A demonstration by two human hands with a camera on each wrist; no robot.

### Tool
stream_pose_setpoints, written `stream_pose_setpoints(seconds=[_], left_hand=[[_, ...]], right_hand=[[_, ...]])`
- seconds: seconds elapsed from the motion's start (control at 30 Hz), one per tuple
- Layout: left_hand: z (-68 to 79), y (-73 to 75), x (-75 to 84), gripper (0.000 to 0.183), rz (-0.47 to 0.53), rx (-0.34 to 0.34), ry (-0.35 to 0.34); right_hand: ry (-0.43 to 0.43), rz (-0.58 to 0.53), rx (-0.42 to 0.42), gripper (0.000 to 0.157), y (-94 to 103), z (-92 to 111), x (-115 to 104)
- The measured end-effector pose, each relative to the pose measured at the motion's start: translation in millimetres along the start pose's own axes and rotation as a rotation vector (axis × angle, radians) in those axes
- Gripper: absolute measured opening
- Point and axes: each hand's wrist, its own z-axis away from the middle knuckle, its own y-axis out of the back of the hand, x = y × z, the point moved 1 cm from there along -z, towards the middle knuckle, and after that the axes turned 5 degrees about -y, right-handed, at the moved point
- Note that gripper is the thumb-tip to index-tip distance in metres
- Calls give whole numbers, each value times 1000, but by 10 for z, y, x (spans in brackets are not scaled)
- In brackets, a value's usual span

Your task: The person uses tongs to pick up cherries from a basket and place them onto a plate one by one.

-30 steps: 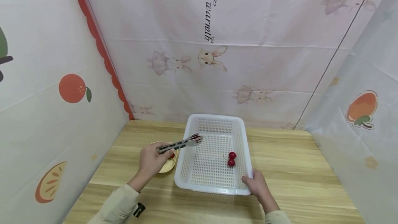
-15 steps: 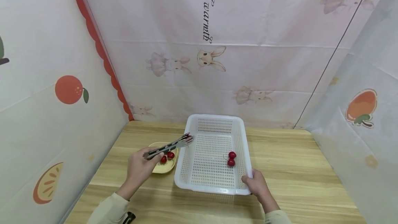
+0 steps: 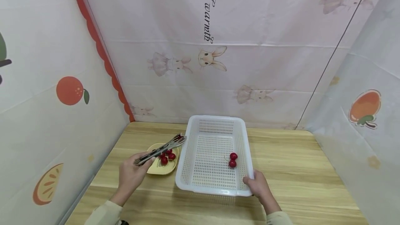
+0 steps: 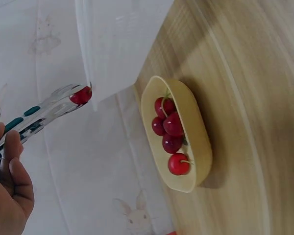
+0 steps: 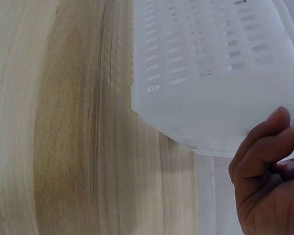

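My left hand grips metal tongs whose tips pinch a cherry, raised above the yellow dish and close to the basket's left rim. In the dish lie several more red cherries, some with green stems. My right hand holds the near right corner of the white perforated basket, thumb over the rim and fingers curled beneath it, as the right wrist view shows. Two cherries sit side by side on the basket's floor, toward its right.
The wooden table carries the dish at left and the basket in the middle. A printed cloth wall stands right behind the basket, with more cloth panels along both sides.
My left hand has moved left with the tongs and their cherry, from over the basket to its left rim, uncovering more of the dish. My right hand and the basket stay put.
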Motion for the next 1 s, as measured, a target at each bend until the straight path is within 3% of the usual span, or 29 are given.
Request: stream_pose_setpoints(seconds=[0.27, 1.0], left_hand=[[48, 60, -223, 19, -41, 48, 43], [135, 136, -672, 21, -225, 74, 6]], right_hand=[[-17, 1, 10, 45, 8, -5, 20], [-11, -4, -3, 45, 24, 10, -27]])
